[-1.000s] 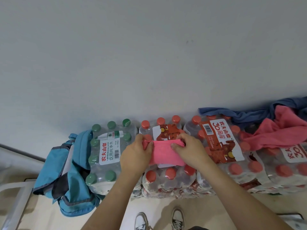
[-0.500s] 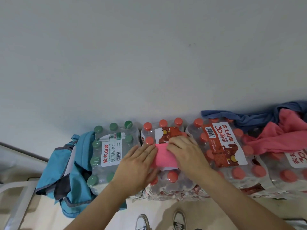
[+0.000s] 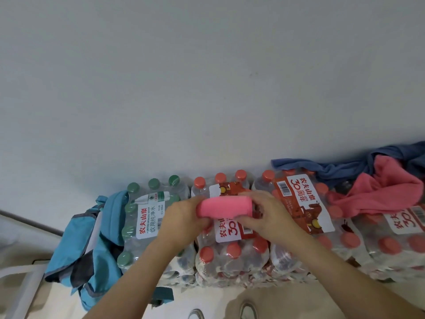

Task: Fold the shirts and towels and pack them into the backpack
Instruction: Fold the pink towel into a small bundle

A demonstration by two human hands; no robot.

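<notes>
**Pink towel folded, held in both hands over the water packs**

I've got the pink towel (image 3: 224,207) as a tight little bundle, lifted just above the red-cap water pack (image 3: 230,236). My left hand (image 3: 184,218) is clamped on its left end, my right hand (image 3: 268,217) is closed around the right end and underside. Both grips are on the towel, nothing else.

The blue backpack (image 3: 92,247) slumps on the left, pressed against the green-cap water pack (image 3: 149,222). I can't tell where its opening is; the fabric looks collapsed. More laundry waits on the far right: a pink cloth (image 3: 379,194) and a dark blue cloth (image 3: 333,169), both crumpled on top of the bottle packs, unfolded.

Step in hand, my guess: carry the bundle left and stuff it into the bag.

Risks:
- The fold is only held by my grip. Let one hand go to open the bag and it likely springs loose.
- The bag mouth is floppy, so the towel could snag on the edge and unroll.
- The bottle caps make a bumpy surface; setting the towel down there could let it slip between packs.
</notes>
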